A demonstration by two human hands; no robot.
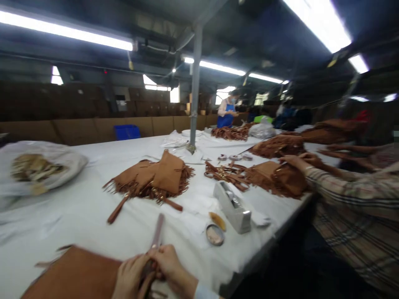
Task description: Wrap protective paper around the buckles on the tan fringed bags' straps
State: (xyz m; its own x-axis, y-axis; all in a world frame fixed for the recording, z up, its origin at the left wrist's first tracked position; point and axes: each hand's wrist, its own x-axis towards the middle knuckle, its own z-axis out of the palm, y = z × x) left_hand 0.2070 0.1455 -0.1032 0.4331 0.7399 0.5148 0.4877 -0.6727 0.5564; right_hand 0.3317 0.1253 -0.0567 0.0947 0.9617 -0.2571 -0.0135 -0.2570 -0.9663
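In the lower middle of the head view, my left hand (132, 274) and my right hand (171, 262) are close together, fingers closed on a brown strap (158, 232). One end of the strap sticks up and away from me, slightly blurred. Dark and brown strips show between my hands, but their details are hidden by my fingers. Left of my hands, a brown fringed leather bag (77, 274) lies flat on the white-covered table (93, 232), partly cut off by the frame's bottom edge.
Ahead lies a pile of fringed bags (149, 174). Right of it are a grey tape dispenser (232, 207), a round tin (215, 234) and loose straps (229, 174). A co-worker's plaid sleeve (343, 189) reaches in from the right. A metal post (195, 91) rises from the table.
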